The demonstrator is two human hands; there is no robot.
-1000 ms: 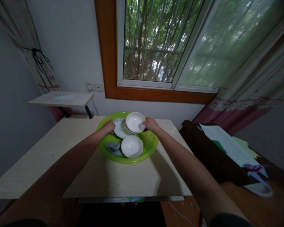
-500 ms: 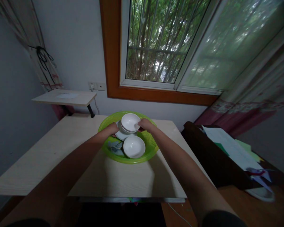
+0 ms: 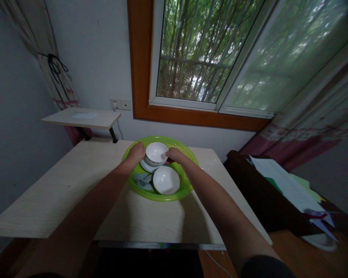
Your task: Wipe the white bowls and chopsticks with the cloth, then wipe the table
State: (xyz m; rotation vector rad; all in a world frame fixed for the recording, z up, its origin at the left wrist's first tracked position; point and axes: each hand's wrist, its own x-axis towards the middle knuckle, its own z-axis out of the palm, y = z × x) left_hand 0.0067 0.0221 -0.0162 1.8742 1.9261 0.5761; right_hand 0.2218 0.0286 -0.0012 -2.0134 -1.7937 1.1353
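In the head view, a white bowl (image 3: 157,151) tops a small stack of bowls on a white plate (image 3: 148,167) in the green plastic basin (image 3: 159,198). My right hand (image 3: 174,155) is closed on the stack's right side, thumb at the top bowl's rim. On its left side my left hand (image 3: 136,152) is closed against the bowls, with its fingertips hidden. Nearer to me in the basin sits another white bowl (image 3: 166,180), upright and apart from both hands. A crumpled greyish cloth (image 3: 143,181) lies to its left.
The basin stands on a pale wooden table (image 3: 110,227). A small raised shelf (image 3: 84,117) with a paper is at the back left. Beyond the table are a wall and a window (image 3: 197,58). To the right, papers (image 3: 274,177) lie on a dark brown piece of furniture.
My left hand has shifted up and away from the plate's edge to the bowls' side. The stack now sits slightly lower and further left in view, and my right hand has come down with it.
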